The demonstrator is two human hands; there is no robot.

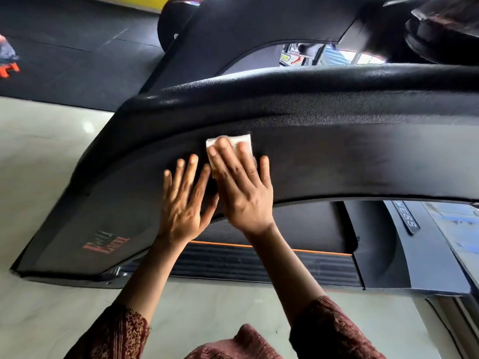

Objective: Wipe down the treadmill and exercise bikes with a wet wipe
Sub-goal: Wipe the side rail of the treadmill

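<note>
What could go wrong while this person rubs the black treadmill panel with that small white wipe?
The wet wipe lies under the flat right hand, pressed rather than gripped, so it might slide out or bunch up. The bare left hand rests on the same treadmill panel and may leave fresh marks. The grainy upper ridge could keep dirt that the wipe skims over.

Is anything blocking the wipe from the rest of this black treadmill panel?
To the right, nothing visible: the panel lies bare beyond the wipe pressed under the right hand. To the left, the left hand rests flat on the panel close beside it and would have to move first.
</note>
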